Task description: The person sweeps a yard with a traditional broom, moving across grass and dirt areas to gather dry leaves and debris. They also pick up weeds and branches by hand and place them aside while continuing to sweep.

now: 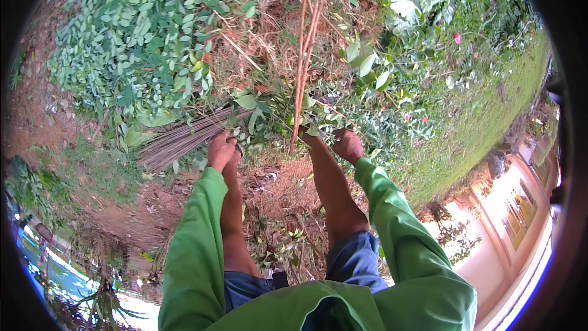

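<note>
My left hand (222, 149) is closed at the lower edge of a stick broom (187, 137), a fanned bundle of thin grey-brown sticks spreading to the left. A dark band circles the wrist area beside it. My right hand (348, 146) is curled with its fingers against leafy green stems (318, 124); the exact grip is partly hidden by leaves. Between the hands lies a tangle of cut greenery (269, 109), covering the broom's right end. Long reddish-brown bare stems (304, 55) rise through the middle, in front of my right leg.
Dense leafy branches (141, 30) fill the upper left. Broad-leaved plants (404, 0) and small pink flowers stand at upper right, beside a grassy strip (490, 116). Reddish soil (275, 181) lies between my legs. A pale building (490, 227) is at lower right.
</note>
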Demonstrator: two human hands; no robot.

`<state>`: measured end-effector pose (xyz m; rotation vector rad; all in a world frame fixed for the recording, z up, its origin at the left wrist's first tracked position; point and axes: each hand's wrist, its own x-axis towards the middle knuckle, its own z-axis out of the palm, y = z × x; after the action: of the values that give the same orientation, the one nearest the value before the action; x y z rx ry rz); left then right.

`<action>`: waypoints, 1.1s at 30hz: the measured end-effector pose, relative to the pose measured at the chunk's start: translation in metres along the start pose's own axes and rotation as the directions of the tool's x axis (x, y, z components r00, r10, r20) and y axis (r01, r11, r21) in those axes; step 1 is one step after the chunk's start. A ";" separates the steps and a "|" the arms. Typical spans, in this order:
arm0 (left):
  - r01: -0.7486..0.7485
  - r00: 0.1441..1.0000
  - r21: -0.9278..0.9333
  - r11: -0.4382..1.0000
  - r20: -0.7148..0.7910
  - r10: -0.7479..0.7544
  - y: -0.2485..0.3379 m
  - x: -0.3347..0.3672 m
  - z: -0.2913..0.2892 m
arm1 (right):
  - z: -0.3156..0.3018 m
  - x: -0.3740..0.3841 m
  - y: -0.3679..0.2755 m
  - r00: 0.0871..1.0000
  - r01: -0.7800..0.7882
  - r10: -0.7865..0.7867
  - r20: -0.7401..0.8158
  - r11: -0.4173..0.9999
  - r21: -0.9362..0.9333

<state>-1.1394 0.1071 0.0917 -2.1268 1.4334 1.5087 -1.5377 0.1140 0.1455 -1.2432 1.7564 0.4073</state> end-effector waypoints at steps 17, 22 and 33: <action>-0.056 0.936 -0.108 0.993 0.342 0.090 0.124 -0.088 0.060 | 0.082 0.042 -0.005 0.987 0.123 -0.121 -0.104 0.992 0.016; -0.429 0.902 0.059 0.901 0.075 0.424 0.176 -0.097 0.069 | 0.066 0.041 -0.023 0.982 0.146 -0.159 -0.099 0.981 -0.127; -0.140 0.969 0.027 0.990 -0.202 0.143 0.201 -0.046 0.031 | 0.074 0.040 -0.038 0.978 0.055 -0.089 -0.191 0.983 -0.175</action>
<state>-1.3147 0.0479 0.1876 -2.2706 1.6908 1.3537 -1.4717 0.1264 0.0826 -1.5078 1.8676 0.4079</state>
